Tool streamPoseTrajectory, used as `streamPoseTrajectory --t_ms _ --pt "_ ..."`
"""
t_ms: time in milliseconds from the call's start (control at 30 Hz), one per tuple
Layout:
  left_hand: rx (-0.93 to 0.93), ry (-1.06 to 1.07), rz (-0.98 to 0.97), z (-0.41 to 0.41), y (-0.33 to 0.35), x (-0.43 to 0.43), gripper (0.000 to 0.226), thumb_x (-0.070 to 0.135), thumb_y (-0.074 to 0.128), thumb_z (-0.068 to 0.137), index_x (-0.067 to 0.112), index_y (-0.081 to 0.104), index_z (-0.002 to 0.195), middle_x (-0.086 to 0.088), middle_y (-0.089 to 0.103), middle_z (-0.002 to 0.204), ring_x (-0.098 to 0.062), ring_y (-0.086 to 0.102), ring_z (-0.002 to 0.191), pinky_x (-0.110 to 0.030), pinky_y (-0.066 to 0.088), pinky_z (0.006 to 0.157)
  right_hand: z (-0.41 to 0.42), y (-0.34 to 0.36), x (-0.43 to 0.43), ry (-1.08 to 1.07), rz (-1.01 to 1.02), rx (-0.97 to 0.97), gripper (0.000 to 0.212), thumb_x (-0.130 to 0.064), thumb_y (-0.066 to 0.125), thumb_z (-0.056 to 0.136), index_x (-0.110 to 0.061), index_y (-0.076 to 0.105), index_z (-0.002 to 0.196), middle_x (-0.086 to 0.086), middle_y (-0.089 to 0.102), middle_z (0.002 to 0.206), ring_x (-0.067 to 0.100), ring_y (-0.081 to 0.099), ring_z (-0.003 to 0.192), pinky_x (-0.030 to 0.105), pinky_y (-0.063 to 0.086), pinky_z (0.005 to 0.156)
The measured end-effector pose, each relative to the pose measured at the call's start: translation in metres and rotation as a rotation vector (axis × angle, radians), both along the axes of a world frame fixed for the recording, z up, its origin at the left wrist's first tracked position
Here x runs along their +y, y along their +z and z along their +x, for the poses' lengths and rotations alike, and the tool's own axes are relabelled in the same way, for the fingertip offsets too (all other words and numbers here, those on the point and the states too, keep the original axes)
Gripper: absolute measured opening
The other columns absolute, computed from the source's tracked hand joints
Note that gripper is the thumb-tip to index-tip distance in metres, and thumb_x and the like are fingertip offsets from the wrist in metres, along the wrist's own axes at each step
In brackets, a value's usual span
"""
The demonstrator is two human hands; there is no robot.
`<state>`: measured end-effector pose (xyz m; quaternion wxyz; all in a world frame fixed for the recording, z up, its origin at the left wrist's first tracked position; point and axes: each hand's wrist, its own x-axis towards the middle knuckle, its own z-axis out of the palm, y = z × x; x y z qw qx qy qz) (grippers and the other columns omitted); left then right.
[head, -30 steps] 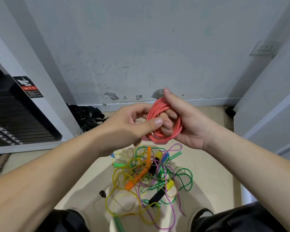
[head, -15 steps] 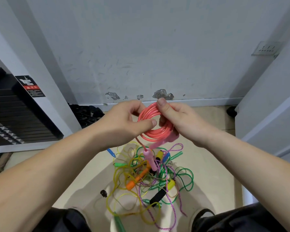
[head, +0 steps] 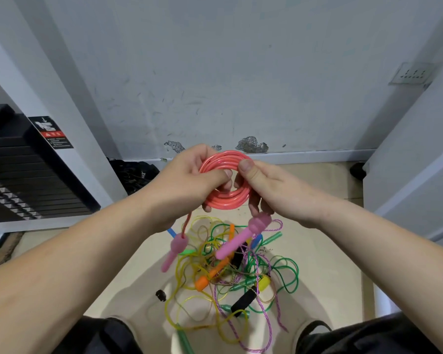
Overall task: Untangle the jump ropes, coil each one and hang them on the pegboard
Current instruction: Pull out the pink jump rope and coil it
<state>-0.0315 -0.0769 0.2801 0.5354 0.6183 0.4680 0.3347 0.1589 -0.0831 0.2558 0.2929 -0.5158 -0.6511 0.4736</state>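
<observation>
A coral-pink jump rope [head: 225, 200] is wound into a small tight coil held in front of me at chest height. My left hand [head: 187, 185] grips the coil's left side, thumb across its top. My right hand [head: 269, 185] pinches the right side, thumb on the upper rim and fingers behind. Two pink handles hang below the coil, one [head: 174, 250] on a short length of rope at the left, the other [head: 237, 238] slanting down under my right fingers. On the floor beneath lies a tangle of jump ropes [head: 230, 274] in yellow, green, purple and orange. No pegboard is in view.
A scuffed grey wall [head: 215, 85] stands straight ahead. A black weight stack [head: 23, 180] sits at the left, with dark cloth [head: 131, 175] beside it. White panels [head: 414, 154] close in at the right. My knees show at the bottom edge.
The coil has been turned flat toward me and my grip has shifted to its two sides. Both pink handles have dropped free and now hang below the coil.
</observation>
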Motion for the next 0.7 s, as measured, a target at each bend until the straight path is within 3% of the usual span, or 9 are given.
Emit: streamPoseTrajectory --t_ms 133,267,333,400,533,600,700 --pt "-0.103 0.053 -0.170 0.001 0.002 0.000 0.015 0.000 0.059 0.094 0.013 0.056 0.086 -0.005 0.055 0.057 -0.015 0.059 0.049 -0.021 0.033 0.037 -0.002 -0.002 0.001 -0.032 0.014 -0.025 0.067 -0.076 0.042 0.084 -0.014 0.064 0.094 -0.009 0.062 0.070 0.018 0.062 0.062 0.032 0.049 0.057" --pt "-0.048 0.108 -0.145 0.003 0.003 0.003 0.016 0.002 0.054 0.092 0.015 0.050 0.084 0.001 0.040 0.052 -0.014 0.048 0.041 -0.018 0.023 0.039 0.006 0.001 0.003 -0.077 -0.059 0.101 0.075 -0.068 0.066 0.077 0.004 0.064 0.098 0.009 0.070 0.069 0.029 0.062 0.064 0.041 0.046 0.067" --pt "-0.036 0.153 -0.105 0.004 0.005 0.005 0.013 0.004 0.053 0.093 0.016 0.051 0.088 0.001 0.040 0.052 -0.011 0.044 0.039 -0.018 0.021 0.039 0.010 0.002 0.003 -0.081 -0.061 0.142 0.066 -0.062 0.072 0.076 0.001 0.064 0.094 0.014 0.067 0.065 0.034 0.065 0.067 0.042 0.047 0.066" --pt "-0.043 0.196 -0.078 0.003 0.007 0.007 0.013 0.004 0.053 0.093 0.016 0.051 0.088 0.002 0.042 0.051 -0.010 0.041 0.037 -0.018 0.020 0.038 0.011 0.001 0.002 -0.071 -0.086 0.178 0.051 -0.055 0.073 0.079 -0.006 0.064 0.091 0.017 0.064 0.062 0.035 0.070 0.073 0.035 0.051 0.062" --pt "-0.079 0.265 -0.060 -0.003 0.007 0.011 0.017 0.003 0.052 0.092 0.016 0.049 0.082 0.004 0.042 0.050 -0.012 0.043 0.040 -0.017 0.021 0.038 0.011 -0.004 0.003 -0.089 -0.162 0.217 0.026 -0.031 0.068 0.094 -0.005 0.067 0.095 0.009 0.059 0.062 0.029 0.067 0.069 0.032 0.051 0.063" --pt "-0.100 0.303 -0.048 -0.007 0.006 0.014 0.012 0.004 0.053 0.092 0.015 0.050 0.087 0.004 0.043 0.052 -0.013 0.045 0.045 -0.020 0.021 0.041 0.014 -0.004 0.004 -0.087 -0.224 0.207 0.010 -0.016 0.064 0.100 -0.007 0.068 0.097 0.010 0.064 0.069 0.026 0.067 0.070 0.036 0.051 0.069" --pt "-0.094 0.354 -0.021 -0.014 0.004 0.019 0.009 0.008 0.054 0.092 0.016 0.052 0.089 0.003 0.046 0.053 -0.016 0.045 0.048 -0.027 0.025 0.048 0.017 -0.004 0.003 -0.075 -0.325 0.200 0.012 -0.008 0.061 0.100 -0.003 0.068 0.108 0.014 0.070 0.087 0.023 0.067 0.070 0.031 0.056 0.062"
